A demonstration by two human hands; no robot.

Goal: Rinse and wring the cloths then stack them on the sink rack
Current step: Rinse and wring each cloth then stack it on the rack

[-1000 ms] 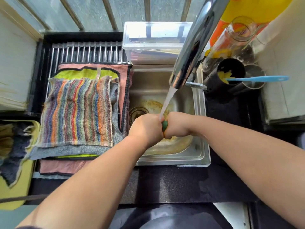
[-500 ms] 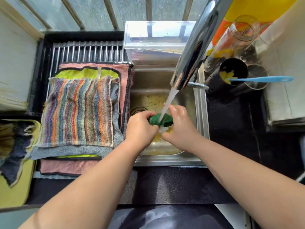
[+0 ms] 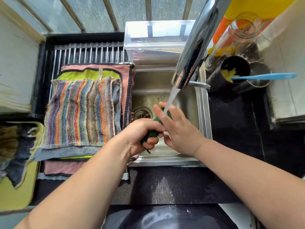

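My left hand (image 3: 142, 134) is curling tight round the green cloth (image 3: 152, 133) over the front of the sink (image 3: 203, 113), while my right hand (image 3: 179, 129) is pressing it flat; the running water (image 3: 170, 100) risks splashing the bench (image 3: 165, 184).

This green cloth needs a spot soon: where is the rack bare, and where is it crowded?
Bare bars show only at the far end of the rack, between the pink cloth and the window. Nearer, the striped cloth and layers beneath cover it.
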